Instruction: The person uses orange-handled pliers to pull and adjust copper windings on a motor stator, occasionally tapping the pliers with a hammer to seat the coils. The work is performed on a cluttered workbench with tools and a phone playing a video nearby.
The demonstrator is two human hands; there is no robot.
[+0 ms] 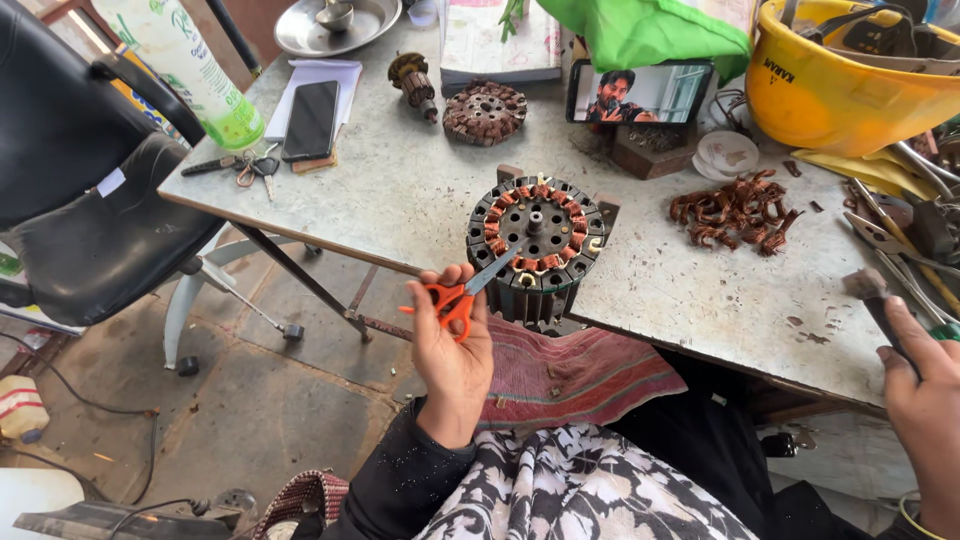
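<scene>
the left hand [452, 345] is sitting at the lower centre of the frame, fingers curled and clamped on a pair of orange-handled scissors [462, 293]. the scissor blades are pointing up and to the right, their tips lying against the near edge of a round motor stator [537, 245], which is standing at the centre of the frame at the front edge of a worn grey table [420, 190]. the stator is showing copper windings in a ring around a central hub. just below it a striped red cloth [580, 375] is lying over the person's lap.

the right hand [925, 395] is coming in at the lower right edge of the frame, fingers closed around the handle of a small brush [872, 295] whose head is pointing up and left over the table's right side; this hand is well apart from the stator.

right of centre, a heap of cut copper wire [738, 210] is lying on the table. at the upper right a yellow hard hat [840, 90] is resting upside down, with assorted hand tools [900, 235] beneath it. behind the stator a phone propped on its side [640, 93] is showing a video. at the upper left another phone [311, 120] is lying flat beside a bunch of keys [245, 168], and a black chair [90, 190] is standing at the left of the frame.
</scene>
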